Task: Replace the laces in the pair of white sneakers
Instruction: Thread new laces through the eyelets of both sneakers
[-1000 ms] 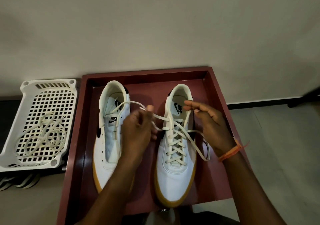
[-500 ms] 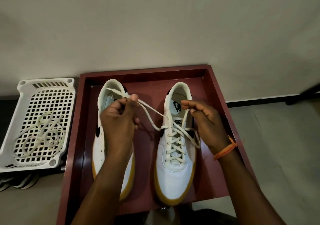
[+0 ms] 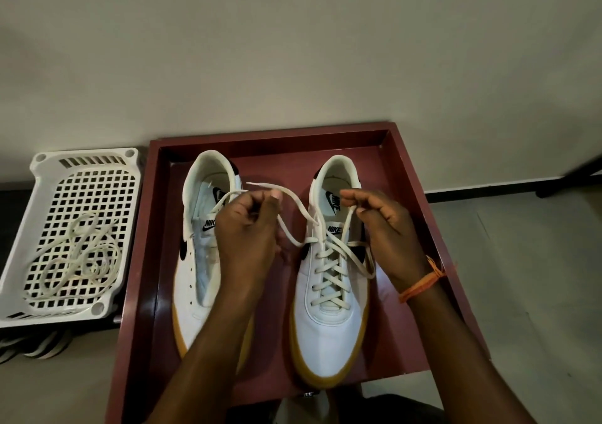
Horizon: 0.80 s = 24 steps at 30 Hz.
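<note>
The laced sneaker (image 3: 329, 293) sits in the red tray (image 3: 433, 215), right of the unlaced sneaker (image 3: 202, 260). Its lace (image 3: 294, 210) ends are pinched by the left hand (image 3: 250, 234) and right hand (image 3: 381, 225), fingers curled. Tying appears to be in hand; next, the ends should be crossed and knotted.

The left sneaker (image 3: 198, 270) bore the word NIKE with a swoosh in black on its tongue label (image 3: 209, 225), partly covered by a hand. The right sneaker (image 3: 329, 319) carried the same NIKE and swoosh on its tongue label (image 3: 335, 229), and a black swoosh logo was printed on its insole (image 3: 334, 199).
</note>
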### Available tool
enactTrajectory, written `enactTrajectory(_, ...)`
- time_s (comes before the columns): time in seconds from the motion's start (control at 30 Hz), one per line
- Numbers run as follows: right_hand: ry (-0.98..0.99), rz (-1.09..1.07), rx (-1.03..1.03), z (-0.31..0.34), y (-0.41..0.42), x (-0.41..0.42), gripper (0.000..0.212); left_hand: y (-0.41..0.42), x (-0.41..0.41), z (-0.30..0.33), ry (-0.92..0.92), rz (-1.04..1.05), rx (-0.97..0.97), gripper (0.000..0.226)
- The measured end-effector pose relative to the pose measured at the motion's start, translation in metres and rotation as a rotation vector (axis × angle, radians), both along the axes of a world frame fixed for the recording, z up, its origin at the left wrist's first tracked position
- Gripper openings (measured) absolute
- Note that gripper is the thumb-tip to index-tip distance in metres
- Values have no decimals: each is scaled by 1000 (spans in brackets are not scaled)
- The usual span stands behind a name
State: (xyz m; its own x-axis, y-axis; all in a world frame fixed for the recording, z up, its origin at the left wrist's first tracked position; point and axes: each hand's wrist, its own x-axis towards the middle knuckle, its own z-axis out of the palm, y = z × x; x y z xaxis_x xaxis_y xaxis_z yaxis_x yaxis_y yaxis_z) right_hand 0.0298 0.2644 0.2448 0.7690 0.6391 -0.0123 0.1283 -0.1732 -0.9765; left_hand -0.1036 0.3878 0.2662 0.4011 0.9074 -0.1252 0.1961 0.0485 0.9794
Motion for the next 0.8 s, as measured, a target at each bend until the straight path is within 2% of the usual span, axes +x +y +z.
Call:
enactTrajectory(0.17,-60,5,-13,-1,2,-2,35,-17,0,-7,264,-194,105,36)
enactTrajectory(0.37,-84,11,-12,-2,2,-2,35,-27,4,-5,192,-177,200,14)
enactTrajectory(0.43,-100,11,-8,-2,3,-3,35,-27,5,-7,156,-165,112,10)
enactTrajectory(0.53,-100,8,-6,-1,3,-4,34,-25,7,-9,30,-162,-138,12)
enactTrajectory(0.8,-64,13,-10,-1,1,-1,36,-20,7,-9,9,-270,-152,10)
